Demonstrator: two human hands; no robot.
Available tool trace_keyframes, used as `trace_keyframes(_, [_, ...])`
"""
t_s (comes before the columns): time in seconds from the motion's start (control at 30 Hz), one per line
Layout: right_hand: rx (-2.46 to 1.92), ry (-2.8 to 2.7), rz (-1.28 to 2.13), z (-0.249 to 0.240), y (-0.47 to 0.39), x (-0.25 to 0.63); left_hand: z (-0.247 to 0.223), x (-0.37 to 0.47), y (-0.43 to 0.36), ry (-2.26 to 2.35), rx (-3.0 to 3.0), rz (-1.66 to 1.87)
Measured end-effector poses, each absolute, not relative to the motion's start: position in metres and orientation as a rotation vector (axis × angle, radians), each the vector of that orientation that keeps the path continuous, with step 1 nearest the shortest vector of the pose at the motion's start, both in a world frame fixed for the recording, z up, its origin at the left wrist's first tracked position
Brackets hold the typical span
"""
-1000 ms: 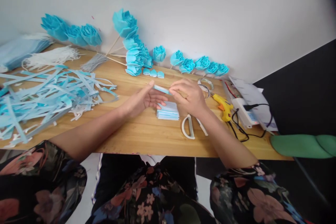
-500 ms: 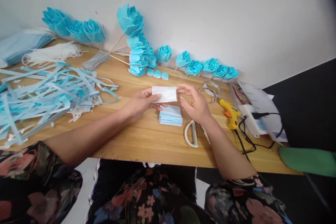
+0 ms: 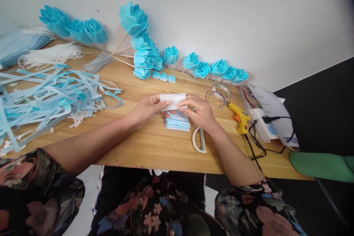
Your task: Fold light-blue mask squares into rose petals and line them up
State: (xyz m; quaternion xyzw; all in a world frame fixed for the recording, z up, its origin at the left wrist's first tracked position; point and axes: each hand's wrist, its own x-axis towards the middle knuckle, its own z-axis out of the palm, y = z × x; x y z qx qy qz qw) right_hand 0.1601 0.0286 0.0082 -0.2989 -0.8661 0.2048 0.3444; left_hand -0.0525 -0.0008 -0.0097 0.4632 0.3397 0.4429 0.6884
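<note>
A white folded rectangle of fabric (image 3: 172, 100) is held up above the table between both hands. My left hand (image 3: 151, 108) pinches its left end, thumb on top and fingers beneath. At its right end my right hand (image 3: 199, 110) has thumb and forefinger closed on the piece. Just below lies a stack of light blue and white folded fabric pieces (image 3: 177, 123), its upper part covered by the held piece and fingers. Scissors (image 3: 199, 140) rest near my right wrist, which hides most of them.
Blue fabric flowers (image 3: 134, 18) on sticks lean along the wall. Cut strips (image 3: 55, 99) heap at left, beside white cords (image 3: 52, 53) and grey wires (image 3: 99, 62). Tape rolls (image 3: 216, 99), a yellow glue gun (image 3: 240, 118) and a power strip (image 3: 264, 125) lie right. Three small blue pieces (image 3: 163, 76) sit behind.
My right hand has moved left and closed its thumb and forefinger on the right end of the white piece. My left hand keeps its hold. The view has shifted slightly.
</note>
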Motion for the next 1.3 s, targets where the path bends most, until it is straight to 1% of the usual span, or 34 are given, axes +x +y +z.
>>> trace_keyframes(0.33, [-1.038, -2.050, 0.700, 0.007, 0.020, 0.155, -0.006, -0.054, -0.001, 0.832, 1.192, 0.976])
trace_keyframes(0.53, [-1.110, -1.979, 0.690, 0.003, 0.020, 0.154, -0.009, -0.054, -0.001, 0.828, 1.201, 0.965])
trace_keyframes(0.9, [-1.130, -1.968, 0.685, 0.001, 0.018, 0.153, -0.014, -0.053, 0.001, 0.921, 1.254, 1.005])
trace_keyframes(1.17, [-1.035, -2.044, 0.881, 0.001, 0.018, 0.151, -0.012, -0.052, -0.001, 0.898, 1.241, 1.048])
trace_keyframes(1.3, [-1.084, -2.045, 0.892, 0.003, 0.015, 0.150, -0.012, -0.052, 0.000, 0.873, 1.232, 1.065])
